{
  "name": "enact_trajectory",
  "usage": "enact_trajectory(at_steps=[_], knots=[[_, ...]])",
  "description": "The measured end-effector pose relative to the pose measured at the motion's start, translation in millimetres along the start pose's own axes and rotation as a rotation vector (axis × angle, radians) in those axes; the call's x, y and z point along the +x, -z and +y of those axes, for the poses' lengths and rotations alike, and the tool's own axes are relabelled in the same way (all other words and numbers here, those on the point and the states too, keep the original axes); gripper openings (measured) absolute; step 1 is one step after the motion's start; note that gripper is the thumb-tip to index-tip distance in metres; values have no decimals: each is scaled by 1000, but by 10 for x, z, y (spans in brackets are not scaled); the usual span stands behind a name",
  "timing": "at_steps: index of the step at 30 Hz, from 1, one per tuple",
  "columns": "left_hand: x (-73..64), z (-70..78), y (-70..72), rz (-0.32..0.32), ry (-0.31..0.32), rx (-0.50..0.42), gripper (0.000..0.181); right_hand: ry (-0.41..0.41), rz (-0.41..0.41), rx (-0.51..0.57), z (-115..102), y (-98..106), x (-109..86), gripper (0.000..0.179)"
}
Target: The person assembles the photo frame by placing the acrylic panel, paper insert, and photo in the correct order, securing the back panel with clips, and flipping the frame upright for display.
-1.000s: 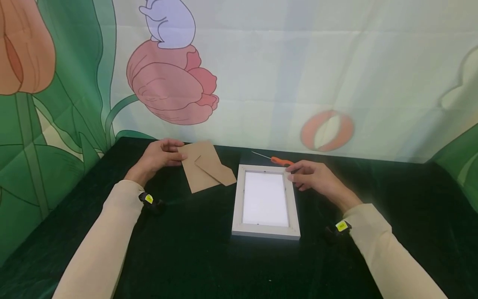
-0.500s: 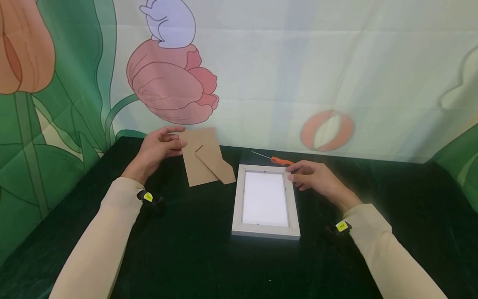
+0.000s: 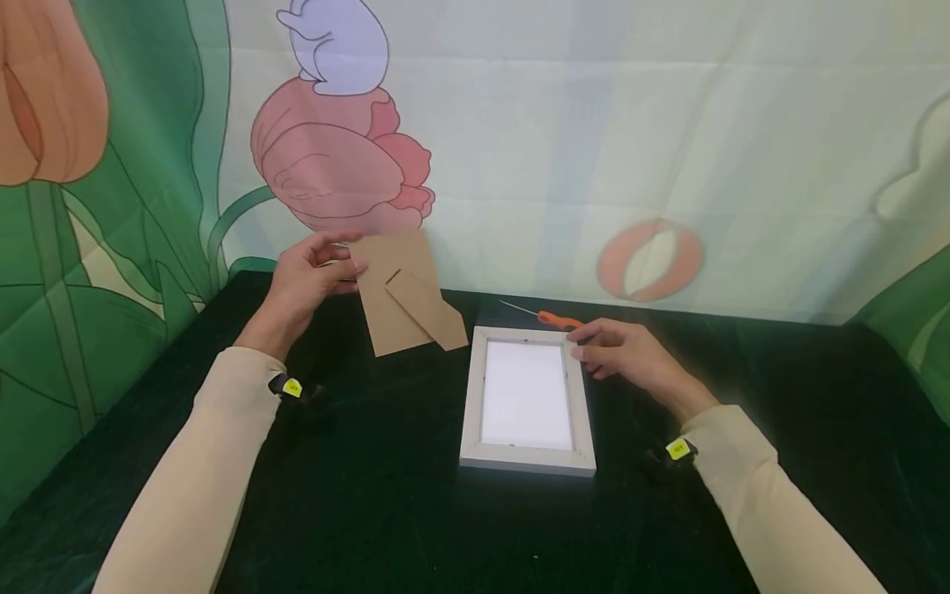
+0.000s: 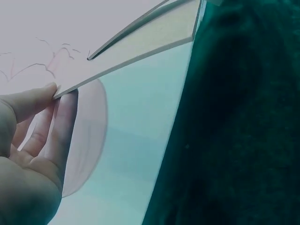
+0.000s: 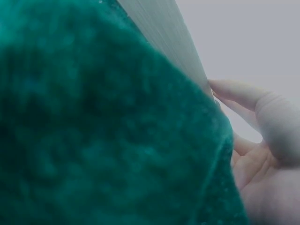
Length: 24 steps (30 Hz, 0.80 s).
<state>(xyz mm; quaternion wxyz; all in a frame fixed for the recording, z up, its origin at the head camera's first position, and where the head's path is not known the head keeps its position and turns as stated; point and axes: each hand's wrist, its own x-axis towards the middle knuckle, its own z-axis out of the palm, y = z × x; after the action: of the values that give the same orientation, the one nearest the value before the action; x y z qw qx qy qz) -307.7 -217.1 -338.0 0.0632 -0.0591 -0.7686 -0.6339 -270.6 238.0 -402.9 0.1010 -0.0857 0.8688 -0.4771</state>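
Observation:
My left hand (image 3: 300,276) pinches the left edge of a brown picture-frame backing board (image 3: 382,318), thumb on the near face. The board is raised and tilted, its easel leg (image 3: 430,309) facing me; the left wrist view shows the backing board (image 4: 136,56) edge-on, the leg standing slightly away. On the table, to its right, lies a white picture frame (image 3: 472,396) around a bright white pane (image 3: 527,396). The right hand (image 3: 627,355) rests its thumb and forefinger at the frame's upper right corner. In the right wrist view the thumb (image 5: 239,93) touches the frame's side (image 5: 173,42).
An orange-handled screwdriver (image 3: 552,318) lies just behind the picture frame, its thin shaft pointing left; the handle's end is partly hidden. Dark green cloth (image 3: 371,495) covers the table. A printed curtain (image 3: 505,165) hangs along the table's far edge.
My left hand has lifted the backing board upward and slightly left, away from the table. The right hand and the picture frame have stayed in place.

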Motion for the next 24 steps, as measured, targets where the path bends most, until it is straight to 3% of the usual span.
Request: enact_trajectory(at_steps=[6, 15, 24], knots=[[-38, 123, -78, 38, -42, -78, 47, -3, -5, 13, -7, 3, 4, 48], [-94, 276, -352, -20, -90, -132, 43, -11, -2, -3, -21, 9, -7, 47], [-150, 306, -562, -83, -96, -142, 44, -7, -5, 0, -29, -11, -26, 44]])
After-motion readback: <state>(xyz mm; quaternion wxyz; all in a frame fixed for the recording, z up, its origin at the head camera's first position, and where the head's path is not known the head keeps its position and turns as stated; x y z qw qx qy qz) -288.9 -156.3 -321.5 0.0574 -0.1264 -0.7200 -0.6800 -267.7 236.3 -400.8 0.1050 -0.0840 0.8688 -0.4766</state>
